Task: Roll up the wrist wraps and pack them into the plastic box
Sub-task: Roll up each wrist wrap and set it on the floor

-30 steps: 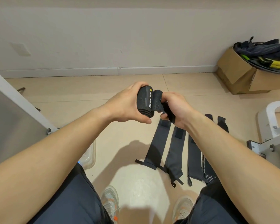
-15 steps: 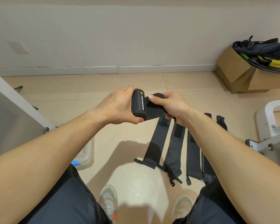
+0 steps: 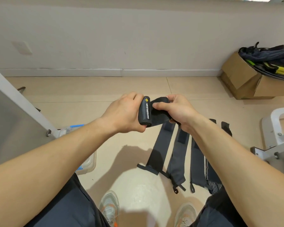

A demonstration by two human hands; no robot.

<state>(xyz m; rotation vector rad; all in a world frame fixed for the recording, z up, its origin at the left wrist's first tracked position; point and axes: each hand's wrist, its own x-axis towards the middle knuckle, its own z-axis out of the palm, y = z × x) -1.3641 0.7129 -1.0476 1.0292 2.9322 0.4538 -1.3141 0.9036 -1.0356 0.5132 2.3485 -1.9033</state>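
I hold a black wrist wrap [image 3: 146, 112], partly rolled, above the floor in front of me. My left hand [image 3: 123, 112] grips the rolled part, which shows white lettering and a yellow mark. My right hand [image 3: 174, 110] pinches the loose tail, thumb on top. Several flat dark wrist wraps [image 3: 177, 153] lie side by side on the tiles under my right forearm. The clear plastic box [image 3: 87, 163] with blue clips sits on the floor at the left, mostly hidden by my left forearm.
A grey panel with a white frame [image 3: 20, 102] stands at the left. A cardboard box [image 3: 243, 79] with dark and yellow gear sits by the wall at the right. A white metal frame [image 3: 275, 128] is at the right. My shoes [image 3: 110, 208] are below.
The roll has tilted from facing me to lying more sideways in my left hand. My right hand shifted from under the tail to pinching it from above. Both hands dropped slightly.
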